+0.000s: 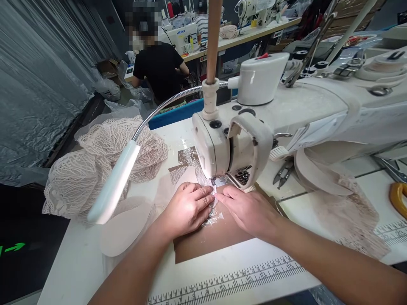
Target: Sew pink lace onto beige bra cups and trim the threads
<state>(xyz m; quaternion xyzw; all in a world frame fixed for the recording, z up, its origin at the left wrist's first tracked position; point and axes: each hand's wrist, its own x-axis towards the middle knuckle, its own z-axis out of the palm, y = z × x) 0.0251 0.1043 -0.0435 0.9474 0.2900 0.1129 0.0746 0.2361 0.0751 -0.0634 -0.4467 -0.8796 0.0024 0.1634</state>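
- Flat-handed, not pinching: the left hand [187, 207] and right hand [248, 209] lie palm-down, fingers stretched and close together. Their tips press a small sheer pale-pink lace piece [213, 217] onto the brown rectangular panel [216, 243].
- Head view: the lace lies between the two sets of fingertips, its far edge at the metal presser foot [213, 182] of the cream industrial sewing machine [254, 140].
- Light, even pressure from both sides probably suits it best, taut but unstretched.
- Fingertips look very near the needle and are safest beside the foot.
- A heaped pink lace pile [104, 156] lies to the left.
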